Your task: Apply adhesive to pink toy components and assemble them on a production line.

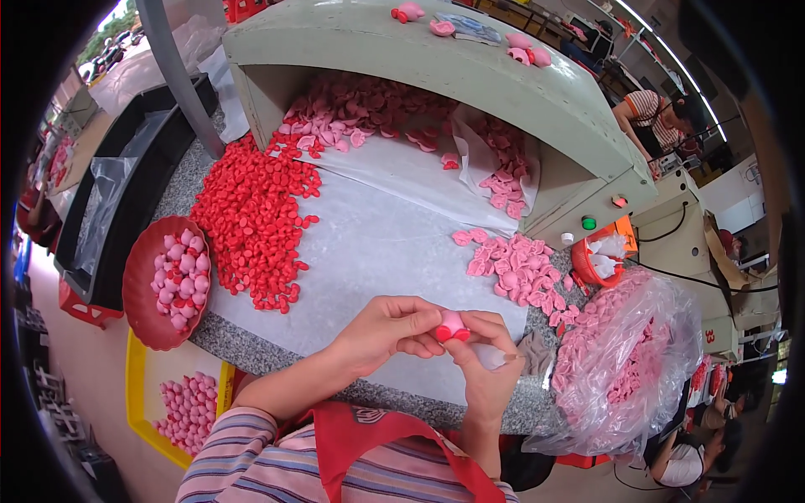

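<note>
Above the front part of the paper-covered table, both hands meet at a small pink toy figure (452,319) with two red oval feet. My left hand (373,335) comes in from the left and pinches its side, thumb and forefinger closed. From the other side, my right hand (489,381) grips the same figure between thumb and fingers. A small whitish squeeze bottle (486,355) with a narrow tip also sits in the right hand, partly covered by it. To the left lies a big heap of red oval pieces (251,222); pink shell pieces (524,272) are piled to the right.
A red bowl (134,289) holds pink figures at left, above a yellow crate (138,411) with more. A black tray (84,272) stands behind. A metal housing (419,71) spans the back, pink pieces beneath. A plastic bag (671,344) and red cup (579,256) stand right.
</note>
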Demonstrator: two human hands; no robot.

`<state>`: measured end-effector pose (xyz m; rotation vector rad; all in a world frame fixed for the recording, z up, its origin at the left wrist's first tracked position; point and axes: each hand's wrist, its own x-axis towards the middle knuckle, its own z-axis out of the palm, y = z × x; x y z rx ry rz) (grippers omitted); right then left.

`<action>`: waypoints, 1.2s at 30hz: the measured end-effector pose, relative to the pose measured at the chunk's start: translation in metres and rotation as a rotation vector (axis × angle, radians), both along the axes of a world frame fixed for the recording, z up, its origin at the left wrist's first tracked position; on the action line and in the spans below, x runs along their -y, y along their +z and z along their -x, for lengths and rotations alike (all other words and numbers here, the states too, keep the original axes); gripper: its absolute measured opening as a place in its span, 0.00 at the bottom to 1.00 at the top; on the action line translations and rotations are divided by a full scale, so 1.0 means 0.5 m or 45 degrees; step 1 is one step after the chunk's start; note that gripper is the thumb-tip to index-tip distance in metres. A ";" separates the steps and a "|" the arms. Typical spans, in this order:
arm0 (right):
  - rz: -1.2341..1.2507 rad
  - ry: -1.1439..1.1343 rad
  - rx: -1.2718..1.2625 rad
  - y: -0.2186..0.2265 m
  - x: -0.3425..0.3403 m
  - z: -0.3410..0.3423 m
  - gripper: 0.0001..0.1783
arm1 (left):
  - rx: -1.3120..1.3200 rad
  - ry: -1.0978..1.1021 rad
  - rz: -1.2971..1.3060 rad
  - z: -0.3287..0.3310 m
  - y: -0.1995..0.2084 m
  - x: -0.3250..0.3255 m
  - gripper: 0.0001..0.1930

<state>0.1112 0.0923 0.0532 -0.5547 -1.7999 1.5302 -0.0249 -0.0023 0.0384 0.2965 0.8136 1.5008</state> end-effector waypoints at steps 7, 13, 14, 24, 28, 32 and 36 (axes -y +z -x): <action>0.328 -0.115 -0.061 0.012 0.033 0.017 0.15 | -0.277 0.207 -0.217 -0.021 -0.007 0.014 0.21; -0.515 -0.245 0.000 -0.007 0.042 0.032 0.10 | -0.076 0.327 -0.187 -0.024 0.010 0.018 0.23; -0.515 -0.242 0.001 -0.005 0.046 0.033 0.10 | -0.075 0.330 -0.186 -0.022 0.011 0.022 0.23; -0.144 -0.091 0.003 0.014 0.058 0.035 0.17 | -0.176 0.262 -0.329 -0.012 -0.006 0.037 0.22; -0.209 -0.069 -0.074 0.010 0.052 0.041 0.18 | -0.313 0.329 -0.419 -0.013 -0.002 0.035 0.23; -0.297 -0.050 -0.063 0.004 0.047 0.040 0.18 | -0.391 0.375 -0.472 -0.009 -0.006 0.032 0.23; -0.321 -0.015 -0.146 0.008 0.048 0.041 0.16 | -0.507 0.347 -0.420 -0.003 -0.009 0.037 0.20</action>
